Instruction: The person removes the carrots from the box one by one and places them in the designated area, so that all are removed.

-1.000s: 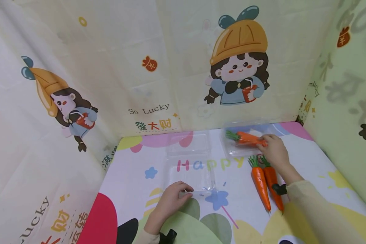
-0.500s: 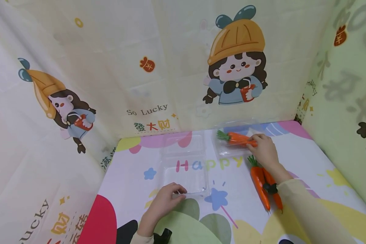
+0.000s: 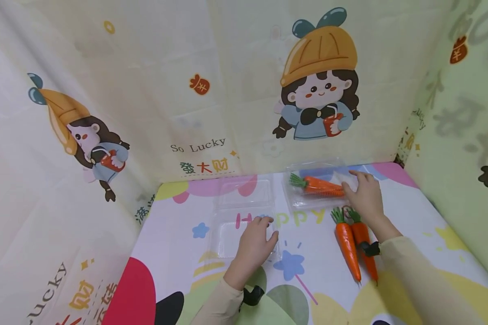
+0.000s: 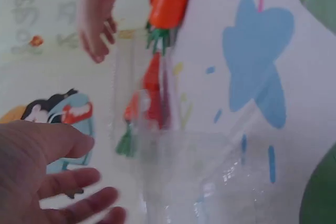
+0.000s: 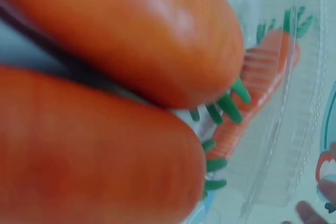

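Note:
A carrot [image 3: 321, 186] with a green top lies in the clear plastic box [image 3: 298, 198] at the back right, its lid raised behind. My right hand [image 3: 366, 196] is at that box's right end, thumb and fingers spread, thumb close to the carrot's tip. My left hand [image 3: 254, 241] is over a second clear plastic box [image 3: 227, 243], fingers loosely bent and holding nothing. In the left wrist view its fingers [image 4: 79, 203] are apart. Two more carrots [image 3: 347, 248] lie side by side below my right wrist and loom large in the right wrist view.
The table [image 3: 171, 253] has a printed cover with stars and the word Happy. Printed cloth [image 3: 244, 113] hangs close behind the table and at both sides. The left box's opened lid [image 3: 246, 192] lies toward the back.
Both boxes and the carrot inside have shifted a little left. My right hand's fingers have spread away from the carrot's tip. My left hand has moved from the left box's front edge forward and right.

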The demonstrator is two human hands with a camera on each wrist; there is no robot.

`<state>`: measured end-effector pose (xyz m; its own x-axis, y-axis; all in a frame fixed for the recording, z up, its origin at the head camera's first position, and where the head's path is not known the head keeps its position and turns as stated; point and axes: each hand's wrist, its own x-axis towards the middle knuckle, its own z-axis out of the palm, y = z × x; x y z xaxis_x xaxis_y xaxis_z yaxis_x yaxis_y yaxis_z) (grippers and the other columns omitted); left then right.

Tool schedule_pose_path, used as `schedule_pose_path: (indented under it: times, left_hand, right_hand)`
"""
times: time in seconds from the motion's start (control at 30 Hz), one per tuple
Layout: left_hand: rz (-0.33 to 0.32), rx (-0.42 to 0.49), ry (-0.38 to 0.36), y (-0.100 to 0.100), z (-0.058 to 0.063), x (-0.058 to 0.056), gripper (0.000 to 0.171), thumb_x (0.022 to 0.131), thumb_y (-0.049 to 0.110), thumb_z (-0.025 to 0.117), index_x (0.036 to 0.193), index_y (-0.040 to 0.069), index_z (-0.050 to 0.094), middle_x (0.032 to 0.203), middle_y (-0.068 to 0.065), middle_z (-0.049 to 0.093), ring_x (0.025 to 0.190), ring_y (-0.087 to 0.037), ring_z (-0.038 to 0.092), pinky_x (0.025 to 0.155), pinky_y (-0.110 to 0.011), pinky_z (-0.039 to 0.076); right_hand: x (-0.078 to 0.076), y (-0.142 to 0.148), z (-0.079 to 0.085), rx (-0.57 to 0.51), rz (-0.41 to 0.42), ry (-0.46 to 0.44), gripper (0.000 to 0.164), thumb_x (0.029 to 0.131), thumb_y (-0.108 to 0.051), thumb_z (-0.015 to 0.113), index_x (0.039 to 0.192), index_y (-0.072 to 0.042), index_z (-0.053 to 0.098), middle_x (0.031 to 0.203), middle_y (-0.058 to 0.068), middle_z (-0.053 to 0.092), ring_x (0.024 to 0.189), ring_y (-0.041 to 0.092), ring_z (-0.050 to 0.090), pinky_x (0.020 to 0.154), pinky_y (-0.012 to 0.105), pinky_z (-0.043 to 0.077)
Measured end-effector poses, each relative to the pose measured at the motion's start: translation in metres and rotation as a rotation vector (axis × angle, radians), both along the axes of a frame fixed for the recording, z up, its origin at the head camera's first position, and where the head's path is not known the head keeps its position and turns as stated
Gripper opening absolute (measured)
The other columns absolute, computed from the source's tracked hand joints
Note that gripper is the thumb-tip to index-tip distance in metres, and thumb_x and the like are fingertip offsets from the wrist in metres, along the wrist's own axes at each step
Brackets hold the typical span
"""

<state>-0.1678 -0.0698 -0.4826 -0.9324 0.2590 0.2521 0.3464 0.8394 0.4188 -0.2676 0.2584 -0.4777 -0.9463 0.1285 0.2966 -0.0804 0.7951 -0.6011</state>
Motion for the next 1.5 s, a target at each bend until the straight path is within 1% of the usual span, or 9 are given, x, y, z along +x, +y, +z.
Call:
schedule_pose_path:
  times: [0.13,0.23,0.33,0.5,0.77,1.0,1.17,1.37,1.5]
  left_hand:
    - [-0.082,-0.127,0.168,0.011,-0.008,-0.012,0.029,0.092,0.022,0.074,0.12,0.013,0.07,0.128,-0.007,0.066,0.106,-0.029,0.061,0.084,-0.039,0.055]
    - [-0.099,-0.187,0.221,0.012,-0.016,-0.015,0.024,0.09,0.02,0.074,0.114,0.017,0.072,0.135,-0.004,0.064,0.112,-0.029,0.058,0.088,-0.043,0.053]
    - [-0.085,-0.216,0.2,0.01,-0.023,-0.015,0.021,0.093,0.022,0.07,0.114,0.02,0.072,0.14,0.0,0.064,0.121,-0.03,0.055,0.095,-0.05,0.049]
    - [-0.049,-0.214,0.136,0.004,-0.031,-0.013,0.024,0.098,0.028,0.062,0.12,0.023,0.069,0.148,0.003,0.059,0.135,-0.033,0.049,0.103,-0.058,0.041]
    - [0.01,-0.146,0.097,-0.014,-0.04,-0.015,0.026,0.099,0.025,0.057,0.123,0.021,0.065,0.152,0.002,0.055,0.136,-0.034,0.047,0.105,-0.061,0.037]
    - [0.007,-0.042,0.079,-0.035,-0.039,-0.017,0.024,0.097,0.021,0.059,0.12,0.018,0.066,0.151,-0.002,0.056,0.136,-0.037,0.046,0.101,-0.064,0.038]
    - [0.017,-0.032,0.066,-0.048,-0.04,-0.018,0.025,0.096,0.021,0.059,0.12,0.018,0.067,0.151,-0.003,0.056,0.138,-0.041,0.046,0.1,-0.063,0.039]
    - [0.063,0.012,0.033,-0.06,-0.037,-0.018,0.023,0.092,0.017,0.059,0.114,0.014,0.068,0.149,-0.003,0.058,0.136,-0.038,0.048,0.099,-0.064,0.037]
    - [0.12,0.086,-0.002,-0.059,-0.028,-0.017,0.021,0.09,0.01,0.059,0.108,0.01,0.07,0.147,-0.006,0.059,0.136,-0.037,0.048,0.103,-0.069,0.029]
  right_hand:
    - [-0.005,0.004,0.0,0.071,0.036,-0.144,0.058,0.103,-0.031,0.058,0.149,0.002,0.047,0.15,0.042,0.036,0.132,0.065,0.037,0.106,0.078,0.034]
    - [-0.008,0.002,0.0,0.104,0.084,-0.237,0.055,0.105,-0.032,0.053,0.149,0.0,0.049,0.153,0.044,0.03,0.134,0.067,0.034,0.107,0.078,0.033]
    - [-0.009,-0.001,0.001,0.098,0.1,-0.275,0.051,0.105,-0.03,0.051,0.148,-0.002,0.052,0.154,0.044,0.028,0.137,0.065,0.032,0.109,0.077,0.032]
    - [-0.01,-0.002,0.003,0.105,0.105,-0.265,0.048,0.106,-0.028,0.051,0.146,-0.001,0.055,0.153,0.044,0.029,0.138,0.064,0.032,0.109,0.076,0.032]
    - [-0.012,-0.013,0.0,0.097,0.17,-0.225,0.046,0.106,-0.03,0.054,0.143,-0.002,0.058,0.151,0.044,0.033,0.136,0.062,0.036,0.107,0.074,0.037]
    - [-0.01,-0.029,-0.002,0.088,0.185,-0.172,0.043,0.105,-0.03,0.058,0.137,-0.002,0.064,0.147,0.043,0.041,0.135,0.059,0.04,0.102,0.073,0.043]
    - [-0.007,-0.044,-0.003,0.084,0.189,-0.176,0.042,0.103,-0.033,0.061,0.134,-0.004,0.067,0.144,0.042,0.042,0.124,0.059,0.048,0.098,0.069,0.047]
    - [0.002,-0.06,-0.002,0.077,0.197,-0.194,0.043,0.102,-0.037,0.063,0.132,-0.007,0.069,0.141,0.04,0.043,0.123,0.058,0.049,0.098,0.068,0.047]
    - [0.007,-0.069,-0.001,0.08,0.219,-0.176,0.042,0.102,-0.036,0.064,0.132,-0.007,0.069,0.14,0.04,0.045,0.122,0.058,0.051,0.096,0.067,0.048]
